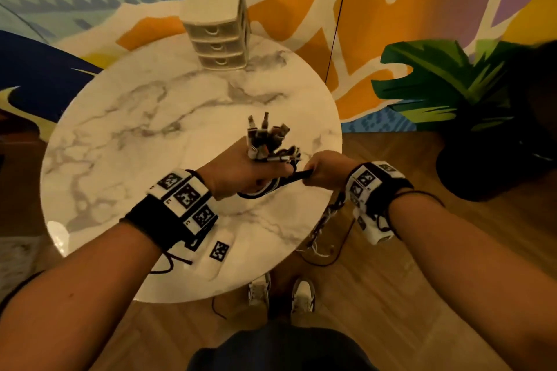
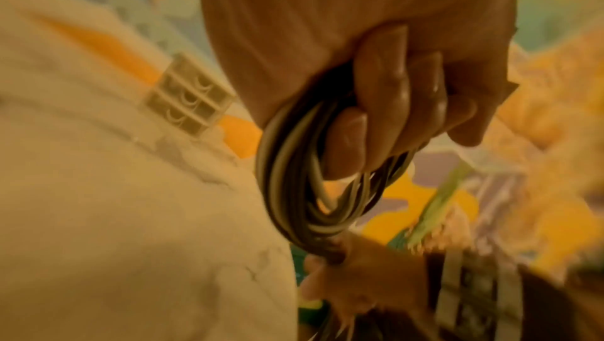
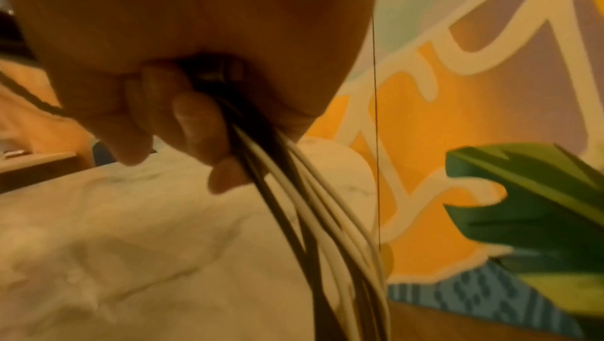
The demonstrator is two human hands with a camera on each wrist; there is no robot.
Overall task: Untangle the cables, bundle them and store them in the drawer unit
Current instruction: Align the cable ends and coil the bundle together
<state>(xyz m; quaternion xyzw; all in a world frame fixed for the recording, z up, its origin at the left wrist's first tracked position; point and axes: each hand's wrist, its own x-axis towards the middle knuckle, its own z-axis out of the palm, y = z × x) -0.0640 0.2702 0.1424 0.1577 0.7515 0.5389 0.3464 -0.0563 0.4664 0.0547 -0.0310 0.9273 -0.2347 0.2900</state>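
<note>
My left hand fingers curl round the coiled cables above the bench, plugs pointing to 12 o'clock. Right hand fingers grip the cables' trailing strands. Drawer unit stands at the bench's 12 o'clock edge, drawers closed.

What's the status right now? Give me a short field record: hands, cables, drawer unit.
left hand: grips the coiled cables, plug ends sticking up above the fist
right hand: grips the loose cable run, pulled taut from the coil
cable tails: hang off the table edge below the right hand
drawer unit: far side of table, three drawers, all closed
stored: nothing yet
</note>
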